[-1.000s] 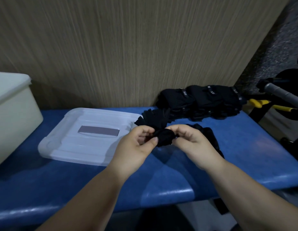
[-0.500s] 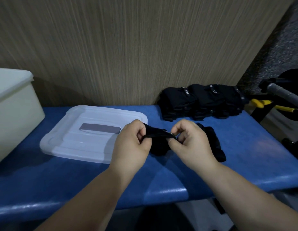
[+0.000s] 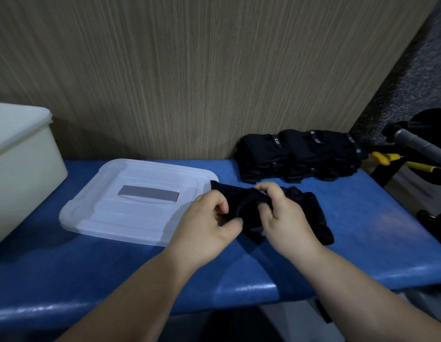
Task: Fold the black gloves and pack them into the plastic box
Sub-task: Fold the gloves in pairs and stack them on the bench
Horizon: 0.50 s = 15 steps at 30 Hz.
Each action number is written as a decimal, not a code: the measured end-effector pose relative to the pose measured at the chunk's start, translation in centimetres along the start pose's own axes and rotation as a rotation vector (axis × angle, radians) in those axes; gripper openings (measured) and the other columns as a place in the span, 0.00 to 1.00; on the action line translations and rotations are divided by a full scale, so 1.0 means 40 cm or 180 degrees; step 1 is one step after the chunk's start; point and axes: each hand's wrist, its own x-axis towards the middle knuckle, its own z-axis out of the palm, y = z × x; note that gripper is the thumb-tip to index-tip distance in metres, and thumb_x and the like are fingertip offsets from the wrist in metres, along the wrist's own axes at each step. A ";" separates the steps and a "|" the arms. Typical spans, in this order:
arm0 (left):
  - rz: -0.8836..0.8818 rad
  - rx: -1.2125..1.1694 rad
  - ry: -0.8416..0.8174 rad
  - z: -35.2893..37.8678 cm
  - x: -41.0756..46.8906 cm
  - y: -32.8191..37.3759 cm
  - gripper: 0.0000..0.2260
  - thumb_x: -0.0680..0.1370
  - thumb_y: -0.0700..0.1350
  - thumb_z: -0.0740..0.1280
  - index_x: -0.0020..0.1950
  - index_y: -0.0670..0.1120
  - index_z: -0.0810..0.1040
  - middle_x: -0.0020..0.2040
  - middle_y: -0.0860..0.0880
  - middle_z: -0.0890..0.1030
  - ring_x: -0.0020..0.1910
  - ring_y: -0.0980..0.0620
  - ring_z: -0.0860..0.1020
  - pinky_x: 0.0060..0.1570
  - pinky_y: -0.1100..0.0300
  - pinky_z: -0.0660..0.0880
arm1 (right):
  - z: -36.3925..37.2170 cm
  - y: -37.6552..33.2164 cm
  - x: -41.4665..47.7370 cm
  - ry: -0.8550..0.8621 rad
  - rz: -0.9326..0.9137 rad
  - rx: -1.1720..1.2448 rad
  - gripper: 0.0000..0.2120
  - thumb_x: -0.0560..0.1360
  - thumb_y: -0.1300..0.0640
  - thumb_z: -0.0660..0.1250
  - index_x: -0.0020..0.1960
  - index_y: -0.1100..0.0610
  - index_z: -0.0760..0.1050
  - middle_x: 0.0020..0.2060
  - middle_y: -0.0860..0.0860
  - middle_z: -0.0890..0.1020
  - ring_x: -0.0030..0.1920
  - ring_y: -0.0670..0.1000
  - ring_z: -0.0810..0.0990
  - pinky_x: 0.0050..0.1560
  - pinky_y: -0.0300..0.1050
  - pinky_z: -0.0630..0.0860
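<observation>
Your left hand (image 3: 207,223) and right hand (image 3: 286,218) both pinch soft, crumpled black glove (image 3: 241,201) over glossy blue tabletop (image 3: 374,248).

Matt cloth gloves (image 3: 241,206); glossy, prob. vinyl bench (image 3: 362,243); translucent plastic lid (image 3: 110,213).

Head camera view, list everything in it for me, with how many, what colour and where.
held glove: one, black, between both hands
loose glove: one, black, on bench, partly under right hand
folded gloves: several, black, stacked back right against wall
plastic box: one, cream, far left
lid: one, translucent white, on bench left of hands
bench: one, blue
tool: one, yellow handles, right edge
left hand: one, pinches held glove
right hand: one, grips held glove
</observation>
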 end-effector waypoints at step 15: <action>-0.1339 -0.2160 0.0138 -0.011 0.037 0.008 0.12 0.79 0.48 0.66 0.59 0.42 0.75 0.52 0.44 0.84 0.49 0.48 0.83 0.42 0.55 0.82 | -0.006 -0.003 -0.015 -0.0487 -0.0812 0.0331 0.28 0.71 0.70 0.62 0.60 0.42 0.76 0.58 0.41 0.74 0.61 0.37 0.72 0.59 0.27 0.68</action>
